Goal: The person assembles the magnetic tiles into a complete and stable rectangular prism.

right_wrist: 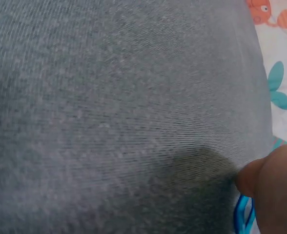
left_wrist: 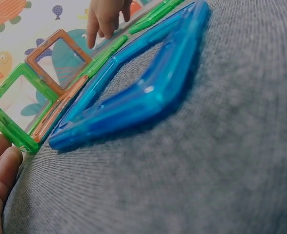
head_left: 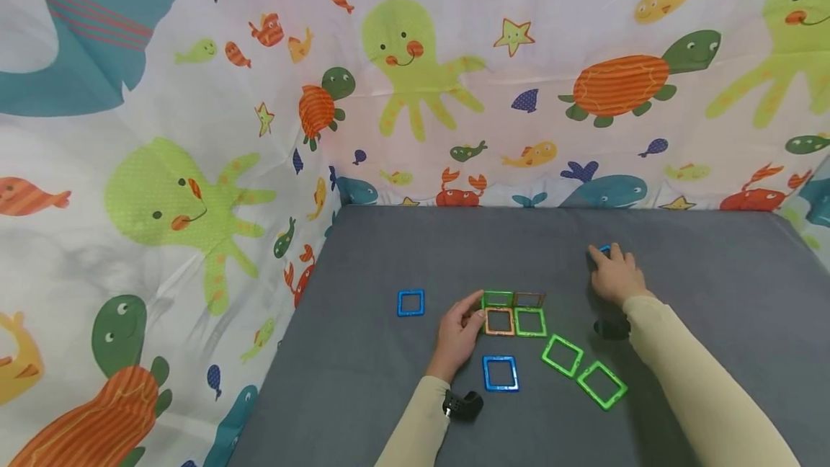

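Orange and green square frames lie flat side by side, the orange one [head_left: 499, 321] on the left and the green one [head_left: 530, 322] on the right. Along their back edge stand a green square [head_left: 498, 299] and a brown-orange square [head_left: 529, 300]; another green piece stands at the left side. My left hand [head_left: 456, 334] touches that left side with thumb and fingers. Far to the right, my right hand [head_left: 614, 276] is on a blue piece [head_left: 604, 248], mostly hidden by the fingers; in the right wrist view, blue edges [right_wrist: 240, 214] show beside the fingertips.
On the grey surface [head_left: 363, 380], one blue square [head_left: 411, 303] lies left of my left hand and another [head_left: 501, 373] in front of the joined squares. Two green squares [head_left: 562, 355] lie at front right. A patterned curtain [head_left: 415, 150] stands behind and at the left.
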{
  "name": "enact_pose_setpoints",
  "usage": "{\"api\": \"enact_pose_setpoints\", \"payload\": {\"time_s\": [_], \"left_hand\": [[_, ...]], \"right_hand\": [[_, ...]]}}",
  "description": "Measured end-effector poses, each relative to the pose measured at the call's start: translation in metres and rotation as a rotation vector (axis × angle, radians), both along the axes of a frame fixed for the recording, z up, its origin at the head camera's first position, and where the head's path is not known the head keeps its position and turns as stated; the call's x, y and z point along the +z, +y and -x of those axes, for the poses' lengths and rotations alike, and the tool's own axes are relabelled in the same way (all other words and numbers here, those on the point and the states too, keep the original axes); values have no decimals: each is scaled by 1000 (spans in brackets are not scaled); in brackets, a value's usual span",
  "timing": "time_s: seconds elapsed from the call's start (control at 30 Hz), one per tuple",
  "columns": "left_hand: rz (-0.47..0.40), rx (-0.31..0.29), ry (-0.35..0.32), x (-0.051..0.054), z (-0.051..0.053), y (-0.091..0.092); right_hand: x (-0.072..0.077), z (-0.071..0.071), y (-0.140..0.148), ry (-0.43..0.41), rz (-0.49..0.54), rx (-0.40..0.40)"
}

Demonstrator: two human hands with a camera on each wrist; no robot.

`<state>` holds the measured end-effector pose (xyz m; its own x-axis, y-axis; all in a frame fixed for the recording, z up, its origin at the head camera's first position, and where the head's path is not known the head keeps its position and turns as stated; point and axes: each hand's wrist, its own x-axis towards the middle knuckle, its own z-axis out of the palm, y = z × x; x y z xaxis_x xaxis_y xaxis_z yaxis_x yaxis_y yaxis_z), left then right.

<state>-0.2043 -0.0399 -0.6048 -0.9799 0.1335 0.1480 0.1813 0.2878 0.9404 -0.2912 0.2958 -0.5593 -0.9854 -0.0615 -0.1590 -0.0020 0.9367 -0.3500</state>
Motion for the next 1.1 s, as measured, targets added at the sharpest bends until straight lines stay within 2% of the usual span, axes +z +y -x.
{"api": "enact_pose_setpoints", "payload": {"time_s": [0.2, 0.47, 0.67, 0.83, 1.1], "left_hand": [[-21, 1, -2, -1, -1, -1], [-20, 0, -21, 1, -1, 0], [-7, 4, -32, 3, -2, 0], [-10, 3, -29, 2, -2, 0], [-11, 6, -28, 2, -2, 0]], "right_hand": [[-5, -1, -2, -28, 2, -17], [-1, -4, -1, -28, -4, -10], [-5, -9, -3, 28, -9, 6], [-6, -16, -6, 99, -63, 39], [0, -36, -13, 149, -111, 110]]}}
